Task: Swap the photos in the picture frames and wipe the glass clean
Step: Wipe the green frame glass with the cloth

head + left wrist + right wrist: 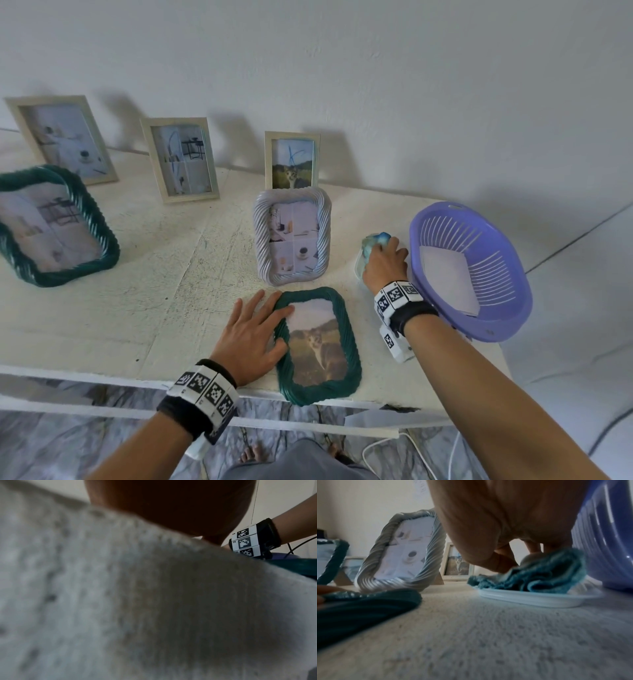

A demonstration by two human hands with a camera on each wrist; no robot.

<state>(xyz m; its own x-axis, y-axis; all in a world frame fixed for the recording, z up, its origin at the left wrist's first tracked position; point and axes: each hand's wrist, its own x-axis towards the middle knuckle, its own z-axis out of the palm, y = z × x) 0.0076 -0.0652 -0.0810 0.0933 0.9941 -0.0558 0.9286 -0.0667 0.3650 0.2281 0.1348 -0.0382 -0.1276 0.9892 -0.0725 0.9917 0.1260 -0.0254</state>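
Note:
A dark green twisted frame (349, 346) (368, 601) holding a cat photo lies flat near the table's front edge. My left hand (263, 322) lies flat beside it, straight fingers resting on its left rim. A blue cloth (375, 240) (547, 577) sits bunched on a white plate (539, 600), to the right of the upright lilac twisted frame (293, 236) (402, 554). My right hand (385, 262) (522, 559) comes down on the cloth, with thumb and fingers curled into its folds. The left wrist view shows mostly blurred table and my dark palm.
A purple basket (513, 308) (607, 534) with a white sheet inside stands right of my right hand. Three beige frames (292, 161) (180, 159) (61, 138) lean at the wall. A larger green frame (51, 226) stands at the left. The table's front edge (102, 371) is close.

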